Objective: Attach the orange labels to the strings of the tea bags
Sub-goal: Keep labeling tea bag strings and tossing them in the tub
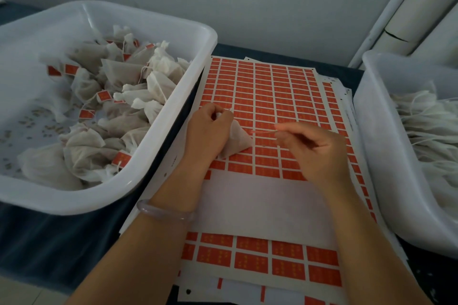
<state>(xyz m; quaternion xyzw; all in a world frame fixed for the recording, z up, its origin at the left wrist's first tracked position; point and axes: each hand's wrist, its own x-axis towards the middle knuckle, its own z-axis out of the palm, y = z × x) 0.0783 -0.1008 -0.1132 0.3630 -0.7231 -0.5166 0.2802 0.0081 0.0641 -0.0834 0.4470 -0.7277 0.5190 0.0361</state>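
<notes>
One tea bag (236,142) sits gripped in the left hand (205,134) over the label sheet (272,86); the right hand (319,151) pinches a blurred orange label (262,132) just beside it. Left bin (203,39) holds tagged bags (158,86), right bin (371,126) untagged bags (426,121)

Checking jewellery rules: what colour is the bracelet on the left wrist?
The bracelet is pale, translucent lilac-grey; head view.
</notes>
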